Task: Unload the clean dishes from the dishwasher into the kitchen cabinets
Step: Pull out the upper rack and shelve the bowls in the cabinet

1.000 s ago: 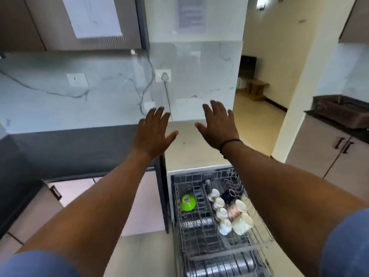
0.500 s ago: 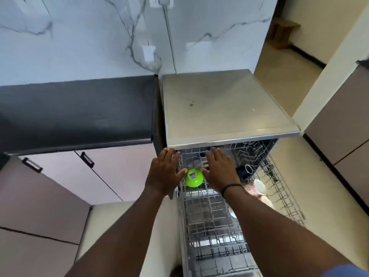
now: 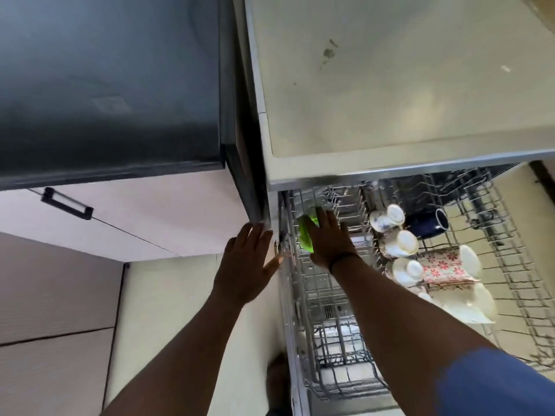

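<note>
The bowl, bright green, sat in the rack, back left. Right hand had moved onto it, grasp indeterminable. Left hand remained outside, fingers released.

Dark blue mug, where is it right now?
Head view: the dark blue mug lies on its side in the dishwasher's wire upper rack, far right part, just right of the white cups.
</note>
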